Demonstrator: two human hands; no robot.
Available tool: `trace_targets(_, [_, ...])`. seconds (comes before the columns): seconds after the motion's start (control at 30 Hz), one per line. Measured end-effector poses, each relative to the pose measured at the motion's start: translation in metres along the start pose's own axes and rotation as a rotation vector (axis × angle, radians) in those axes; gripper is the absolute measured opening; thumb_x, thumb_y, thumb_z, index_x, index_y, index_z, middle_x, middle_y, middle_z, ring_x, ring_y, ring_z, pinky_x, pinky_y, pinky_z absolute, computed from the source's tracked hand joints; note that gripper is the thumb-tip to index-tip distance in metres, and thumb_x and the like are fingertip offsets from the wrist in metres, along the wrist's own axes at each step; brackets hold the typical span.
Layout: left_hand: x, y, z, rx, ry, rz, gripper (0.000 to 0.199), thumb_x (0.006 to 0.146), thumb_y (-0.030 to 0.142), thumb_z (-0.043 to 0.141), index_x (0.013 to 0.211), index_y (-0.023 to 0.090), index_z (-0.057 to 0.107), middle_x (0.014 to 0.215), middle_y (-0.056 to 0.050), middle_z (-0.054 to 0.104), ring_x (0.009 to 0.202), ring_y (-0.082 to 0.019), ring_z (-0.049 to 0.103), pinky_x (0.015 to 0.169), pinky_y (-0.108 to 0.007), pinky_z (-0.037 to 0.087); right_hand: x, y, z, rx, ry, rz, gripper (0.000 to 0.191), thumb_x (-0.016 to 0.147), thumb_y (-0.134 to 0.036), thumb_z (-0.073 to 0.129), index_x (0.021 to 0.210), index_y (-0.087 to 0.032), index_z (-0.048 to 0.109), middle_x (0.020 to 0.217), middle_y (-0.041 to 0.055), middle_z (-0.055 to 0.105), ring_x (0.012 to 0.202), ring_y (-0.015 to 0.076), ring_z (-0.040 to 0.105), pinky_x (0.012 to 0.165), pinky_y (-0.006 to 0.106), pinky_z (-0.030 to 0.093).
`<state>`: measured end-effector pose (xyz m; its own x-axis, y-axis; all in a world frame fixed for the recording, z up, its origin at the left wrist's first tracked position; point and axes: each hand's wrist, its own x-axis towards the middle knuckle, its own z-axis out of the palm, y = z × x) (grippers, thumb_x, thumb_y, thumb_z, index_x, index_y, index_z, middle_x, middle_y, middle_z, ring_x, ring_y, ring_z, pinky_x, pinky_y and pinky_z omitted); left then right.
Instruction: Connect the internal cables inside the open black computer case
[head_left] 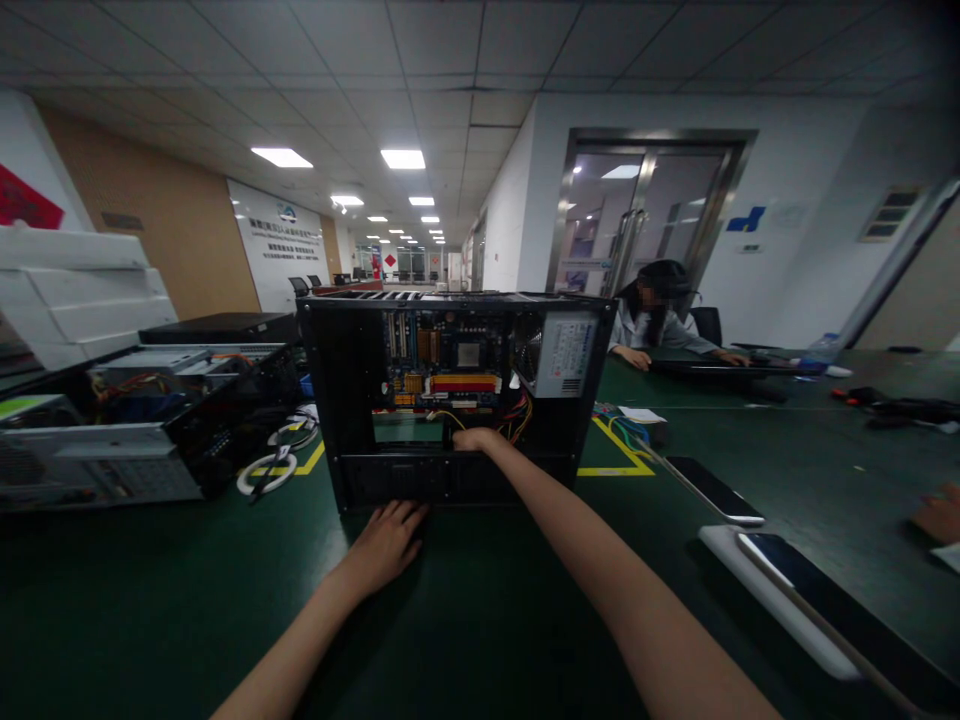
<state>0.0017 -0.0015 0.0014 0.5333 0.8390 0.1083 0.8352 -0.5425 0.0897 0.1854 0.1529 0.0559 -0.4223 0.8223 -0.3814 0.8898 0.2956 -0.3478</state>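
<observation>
An open black computer case (457, 480) stands on the green table in front of me, its inside facing me. A motherboard (442, 355) with red and yellow memory slots is mounted in it, and a power supply (562, 352) sits at the upper right. My left hand (386, 545) lies on the table with its fingers spread, the fingertips at the case's lower front edge. Through the opening reaches my right hand (474, 440), beside a small black part and below thin yellow cables (521, 420). Its fingers are mostly hidden, so what they hold is unclear.
Another opened computer (127, 430) and coiled white cables (268, 472) are at the left. On the right lie a phone (716, 488) and a white slab-shaped device (776, 600). A person (660, 320) sits across the table; another person's hand (939, 512) shows at the right edge.
</observation>
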Motion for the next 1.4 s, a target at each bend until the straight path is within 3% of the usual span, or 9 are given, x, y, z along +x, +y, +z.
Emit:
trace_targets(0.2, [0.001,-0.002,0.004,0.013,0.014,0.005,0.047,0.076,0.026,0.038,0.122,0.025,0.029,0.12,-0.005,0.04,0.109,-0.021,0.035,0.089,-0.038,0.029,-0.007,-0.002,-0.002,0.181,0.138,-0.007,0.005,0.063,-0.013,0.053,0.058,-0.012,0.054,0.064,0.0046,0.06,0.061,0.0155,0.057,0.053,0.023,0.043])
trace_targets(0.4, [0.001,-0.002,0.004,0.009,0.02,0.011,0.047,0.077,0.027,0.038,0.122,0.025,0.029,0.12,-0.005,0.04,0.109,-0.021,0.035,0.09,-0.037,0.029,-0.01,0.001,-0.007,0.784,0.217,0.169,0.003,0.072,-0.013,0.047,0.074,-0.015,0.048,0.057,-0.0023,0.054,0.043,0.0067,0.05,0.053,0.024,0.044])
trace_targets(0.67, [-0.001,0.0,-0.001,0.013,0.019,0.008,0.047,0.077,0.026,0.038,0.122,0.025,0.03,0.121,-0.005,0.04,0.109,-0.022,0.035,0.089,-0.038,0.029,-0.018,0.014,-0.014,1.406,0.212,0.24,0.008,0.078,-0.01,0.039,0.074,-0.017,0.039,0.065,-0.0018,0.05,0.056,0.0067,0.052,0.06,0.026,0.047])
trace_targets(1.03, [0.0,-0.002,0.002,0.016,0.017,0.011,0.046,0.077,0.027,0.038,0.122,0.025,0.03,0.119,-0.005,0.041,0.108,-0.021,0.036,0.09,-0.037,0.03,-0.006,0.024,-0.015,1.646,0.17,0.24,0.014,0.081,-0.007,0.031,0.071,-0.015,0.037,0.07,0.0022,0.047,0.064,0.009,0.054,0.056,0.023,0.048])
trace_targets(1.4, [0.001,-0.001,0.002,0.026,0.015,0.012,0.047,0.076,0.027,0.039,0.123,0.023,0.03,0.119,-0.006,0.041,0.109,-0.021,0.035,0.089,-0.038,0.03,0.003,0.029,-0.017,1.858,0.214,0.283,0.01,0.081,-0.008,0.034,0.079,-0.013,0.043,0.079,0.0067,0.052,0.075,0.0129,0.056,0.067,0.034,0.049])
